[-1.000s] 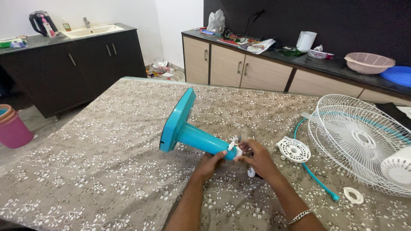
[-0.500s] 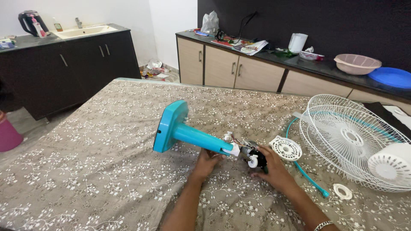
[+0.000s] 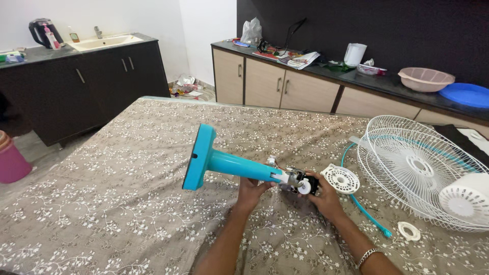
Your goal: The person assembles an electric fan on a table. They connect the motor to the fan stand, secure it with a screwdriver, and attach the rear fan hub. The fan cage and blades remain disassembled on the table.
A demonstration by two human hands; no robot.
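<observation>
White walls, dark cabinet with sink, beige cabinets, floral-clothed table

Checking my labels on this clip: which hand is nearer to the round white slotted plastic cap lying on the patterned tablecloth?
Right. The right hand grips the black motor part just left of the round white slotted plastic cap, almost touching it. The left hand holds the turquoise fan stand's pole, farther left.
</observation>
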